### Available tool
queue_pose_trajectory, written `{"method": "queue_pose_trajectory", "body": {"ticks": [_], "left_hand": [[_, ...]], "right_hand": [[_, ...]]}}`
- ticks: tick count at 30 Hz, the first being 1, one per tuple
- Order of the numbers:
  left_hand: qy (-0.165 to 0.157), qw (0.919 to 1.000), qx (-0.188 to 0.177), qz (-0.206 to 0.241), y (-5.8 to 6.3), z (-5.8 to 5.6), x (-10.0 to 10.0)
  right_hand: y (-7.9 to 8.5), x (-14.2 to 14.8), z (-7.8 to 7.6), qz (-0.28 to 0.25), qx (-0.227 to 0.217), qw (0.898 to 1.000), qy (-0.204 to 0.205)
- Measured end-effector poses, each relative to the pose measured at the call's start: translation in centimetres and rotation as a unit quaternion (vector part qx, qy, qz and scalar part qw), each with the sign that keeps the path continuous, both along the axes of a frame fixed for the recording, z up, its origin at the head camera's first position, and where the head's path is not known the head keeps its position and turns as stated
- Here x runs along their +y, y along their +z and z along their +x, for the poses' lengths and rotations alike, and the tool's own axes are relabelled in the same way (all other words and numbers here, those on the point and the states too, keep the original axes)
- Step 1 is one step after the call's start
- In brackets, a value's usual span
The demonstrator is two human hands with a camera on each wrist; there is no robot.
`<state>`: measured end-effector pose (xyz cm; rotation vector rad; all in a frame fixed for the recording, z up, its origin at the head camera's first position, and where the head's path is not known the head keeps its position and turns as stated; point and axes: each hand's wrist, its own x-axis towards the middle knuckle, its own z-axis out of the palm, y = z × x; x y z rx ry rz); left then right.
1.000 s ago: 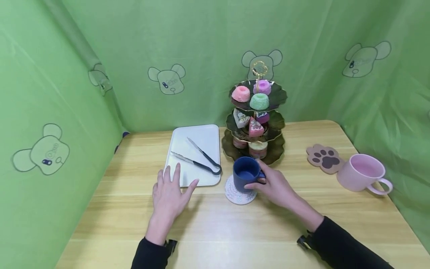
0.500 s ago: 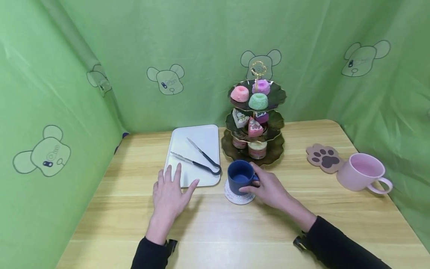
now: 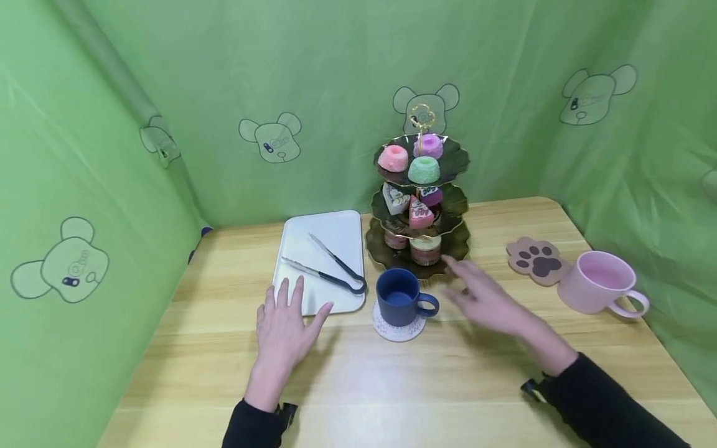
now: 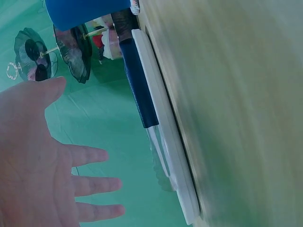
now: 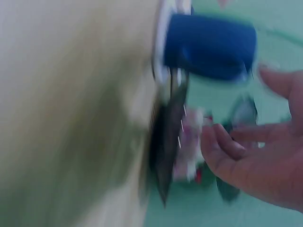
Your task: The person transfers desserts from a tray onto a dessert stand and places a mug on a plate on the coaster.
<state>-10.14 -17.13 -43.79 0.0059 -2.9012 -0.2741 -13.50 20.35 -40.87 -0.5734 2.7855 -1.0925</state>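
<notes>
A dark blue mug (image 3: 396, 305) stands upright on a round white speckled coaster (image 3: 399, 333), its handle pointing right. Just right of that handle, apart from it, is my right hand (image 3: 488, 300), fingers loosely bent with nothing in them. The right wrist view, blurred, shows the same hand beside the blue mug (image 5: 208, 45). My left hand (image 3: 282, 333) is spread at the near edge of a white tray (image 3: 330, 227), holding nothing. Black-handled metal tongs (image 3: 336, 278) lie on the tray; in the left wrist view their dark handle (image 4: 137, 85) runs along it.
Behind the mug rises a three-tier dark stand (image 3: 459, 249) bearing several small cakes, including a green one (image 3: 424, 170). Over to the right are a brown paw-shaped coaster (image 3: 534, 260) and a pink mug (image 3: 594, 289). Green printed curtains (image 3: 325, 81) surround the wooden table (image 3: 358, 392).
The blue mug has come left and toward me onto the middle of its coaster. My right hand has let go of its handle and drawn away right. The left hand stays put.
</notes>
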Motion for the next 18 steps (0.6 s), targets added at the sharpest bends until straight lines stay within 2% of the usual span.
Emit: {"method": "queue_pose_trajectory", "body": {"ticks": [2,4,7,10,14,18], "left_hand": [[0.0,1.0,0.001,0.001,-0.1,0.0,0.0],[0.001,1.0,0.004,-0.001,-0.1,-0.1,0.0],[0.0,1.0,0.004,0.0,-0.1,-0.1,-0.1],[0.0,1.0,-0.001,0.0,0.0,-0.1,0.0],[-0.001,1.0,-0.008,-0.003,0.0,-0.1,0.1],[-0.002,1.0,-0.006,-0.004,-0.1,-0.1,0.3]], "right_hand": [[0.6,2.0,-0.6,0.018,-0.011,1.0,-0.008],[1.0,3.9,-1.2,0.067,-0.029,0.997,-0.036],[1.0,6.4,-2.1,0.164,-0.044,0.983,-0.069],[0.5,8.2,-3.1,0.224,-0.054,0.969,-0.088],[-0.4,9.5,-4.0,0.248,-0.078,0.96,-0.099],[-1.1,10.0,-4.2,0.267,-0.113,0.952,-0.102]]}}
